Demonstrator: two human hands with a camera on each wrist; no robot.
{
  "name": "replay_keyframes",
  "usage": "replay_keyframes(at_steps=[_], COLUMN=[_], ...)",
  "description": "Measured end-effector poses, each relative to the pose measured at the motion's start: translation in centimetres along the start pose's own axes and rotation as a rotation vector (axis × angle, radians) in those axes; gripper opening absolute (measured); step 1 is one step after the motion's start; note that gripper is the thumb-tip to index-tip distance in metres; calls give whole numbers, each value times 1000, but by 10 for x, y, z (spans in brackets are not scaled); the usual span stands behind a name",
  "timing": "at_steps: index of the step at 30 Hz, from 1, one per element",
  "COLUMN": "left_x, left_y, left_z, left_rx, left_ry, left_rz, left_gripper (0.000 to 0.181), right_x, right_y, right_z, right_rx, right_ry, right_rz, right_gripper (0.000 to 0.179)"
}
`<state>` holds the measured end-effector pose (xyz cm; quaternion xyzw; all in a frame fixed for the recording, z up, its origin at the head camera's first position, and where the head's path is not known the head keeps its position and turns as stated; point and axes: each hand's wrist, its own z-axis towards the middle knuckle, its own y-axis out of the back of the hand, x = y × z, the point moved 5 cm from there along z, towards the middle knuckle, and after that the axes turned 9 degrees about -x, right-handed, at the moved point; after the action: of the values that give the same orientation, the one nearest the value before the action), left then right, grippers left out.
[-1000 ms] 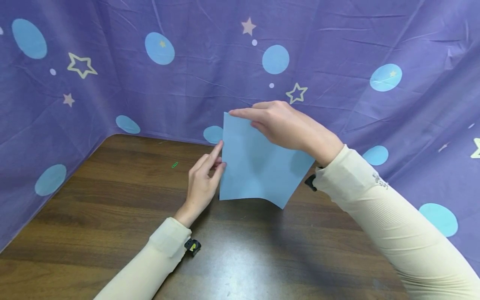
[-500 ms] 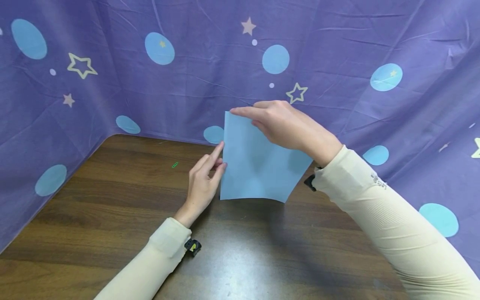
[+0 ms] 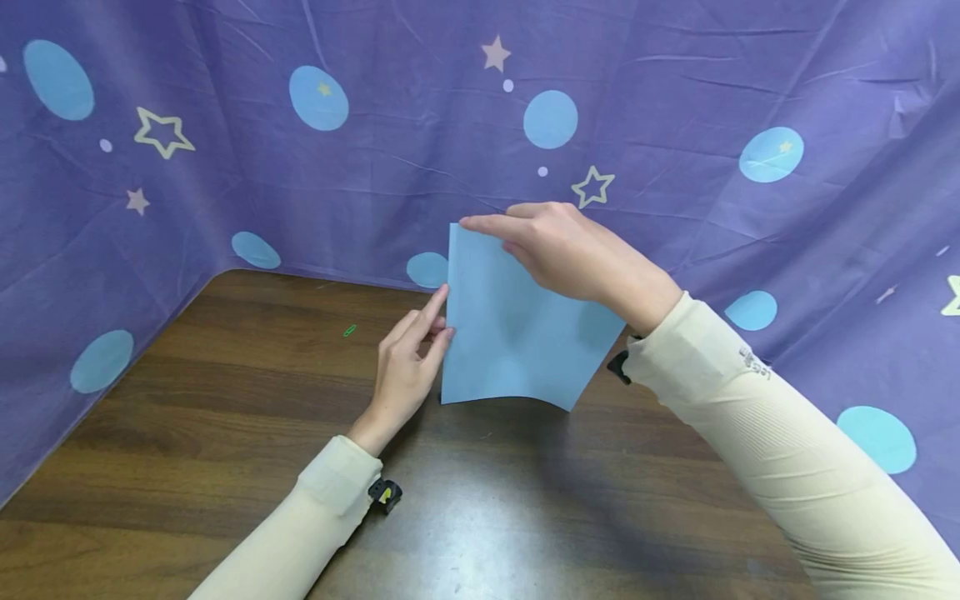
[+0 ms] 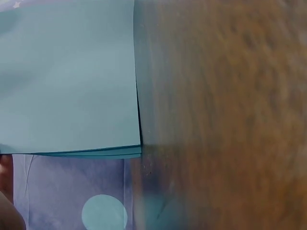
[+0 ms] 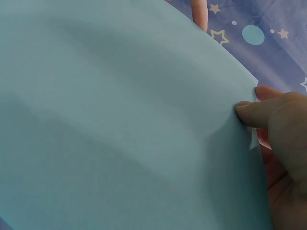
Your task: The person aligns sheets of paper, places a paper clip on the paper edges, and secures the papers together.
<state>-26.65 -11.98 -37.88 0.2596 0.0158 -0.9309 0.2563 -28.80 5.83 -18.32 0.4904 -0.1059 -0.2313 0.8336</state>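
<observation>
A thin stack of light blue paper sheets [image 3: 517, 342] stands upright just over the wooden table, its lower edge bowed. My right hand [image 3: 573, 250] holds it by the top edge; the right wrist view shows the thumb [image 5: 249, 112] on the near face and fingers behind. My left hand [image 3: 405, 358] is at the stack's left side, index finger straight and its tip touching the edge, thumb tip right at the same edge. In the left wrist view, several layered edges show along one side of the paper [image 4: 72, 81]. The left hand's other fingertips are partly hidden.
A small green paper clip [image 3: 349, 331] lies on the wooden table [image 3: 247, 400], left of the left hand. A purple curtain [image 3: 420, 100] with blue dots and stars closes off the back and both sides. Both wrists carry black straps.
The paper's lower right corner swings slightly up and back down, while the stack shifts a touch to the right. Both hands stay almost in place.
</observation>
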Motion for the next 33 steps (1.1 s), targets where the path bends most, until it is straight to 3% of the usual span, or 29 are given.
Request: replay_keyframes(at_steps=[33], left_x=[0], left_y=[0], left_z=[0], left_rx=[22], left_ry=[-13], left_rz=[5], left_gripper=[63], right_x=[0], right_y=[2], right_z=[-5], right_rx=[-7], right_ry=[18], right_rz=[-31], right_gripper=[53])
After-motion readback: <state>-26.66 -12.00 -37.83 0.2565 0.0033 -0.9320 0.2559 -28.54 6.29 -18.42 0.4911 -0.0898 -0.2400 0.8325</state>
